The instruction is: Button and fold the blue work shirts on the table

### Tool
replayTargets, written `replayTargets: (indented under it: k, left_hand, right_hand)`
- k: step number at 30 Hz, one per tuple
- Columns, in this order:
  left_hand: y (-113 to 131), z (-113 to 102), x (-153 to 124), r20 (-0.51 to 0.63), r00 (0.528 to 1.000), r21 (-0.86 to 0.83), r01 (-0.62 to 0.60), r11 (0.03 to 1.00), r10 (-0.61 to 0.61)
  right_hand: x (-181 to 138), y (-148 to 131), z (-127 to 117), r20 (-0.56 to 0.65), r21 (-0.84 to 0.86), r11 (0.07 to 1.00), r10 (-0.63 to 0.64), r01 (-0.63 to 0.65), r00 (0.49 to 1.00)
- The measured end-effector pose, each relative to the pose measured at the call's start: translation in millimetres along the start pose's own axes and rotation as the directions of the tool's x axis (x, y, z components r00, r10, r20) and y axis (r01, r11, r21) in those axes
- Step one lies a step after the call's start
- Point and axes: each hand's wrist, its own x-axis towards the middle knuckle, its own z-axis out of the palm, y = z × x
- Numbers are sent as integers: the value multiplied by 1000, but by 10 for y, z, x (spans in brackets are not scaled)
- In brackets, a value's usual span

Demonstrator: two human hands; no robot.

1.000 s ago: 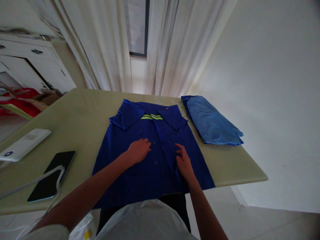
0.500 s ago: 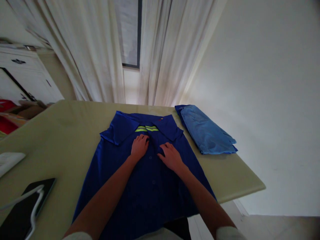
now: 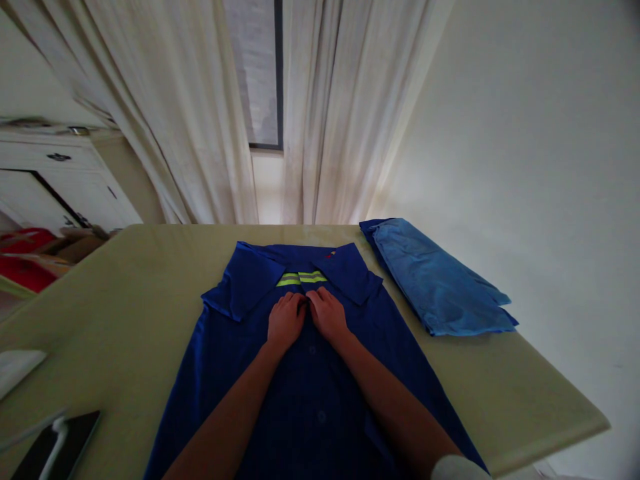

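Observation:
A dark blue work shirt (image 3: 320, 387) lies front side up, its collar toward the far edge and a row of buttons down its middle. Yellow-green reflective stripes show inside the neck opening. Just below that opening, my left hand (image 3: 287, 319) pinches the front placket with curled fingers. My right hand (image 3: 327, 310) grips the same placket close beside it, the fingertips of both hands almost meeting. Whatever button or buttonhole lies between the fingers is hidden.
The shirt rests on a pale yellow-green table (image 3: 135, 293). Folded blue garments (image 3: 435, 280) lie to the right, near the wall. At left are a dark tablet-like device (image 3: 65, 443) with a white cable and a white object (image 3: 17, 370). Curtains (image 3: 200, 120) hang behind.
My right hand has moved left and up to meet my left hand at the placket, and its fingers have closed. The camera view has shifted, so the table sits lower.

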Motion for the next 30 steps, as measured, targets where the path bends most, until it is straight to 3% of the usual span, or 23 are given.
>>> replayTargets:
  k: [5, 12, 15, 19, 24, 30]
  left_hand:
    - [22, -3, 32, 11, 1000, 3, 21, 1000, -21]
    - [38, -20, 33, 44, 996, -1, 83, 997, -83]
    - [16, -26, 37, 44, 996, -15, 82, 997, -81]
    - [-68, -34, 65, 14, 1000, -131, 0, 991, 2]
    - [-147, 5, 91, -75, 995, -210, -73, 975, 58]
    - [-166, 38, 92, -132, 986, -247, -131, 960, 100]
  right_hand:
    - [-8, 47, 28, -36, 80, 990, 119, -115, 992]
    - [-25, 59, 77, -35, 2, 1000, 26, -26, 999]
    - [-29, 55, 87, -32, 20, 998, 62, -61, 998]
    - [13, 87, 104, -64, 209, 969, 151, -135, 986]
    - [98, 172, 117, -60, 527, 846, 134, -82, 989]
    - [104, 208, 138, -74, 583, 809, 144, -74, 987]
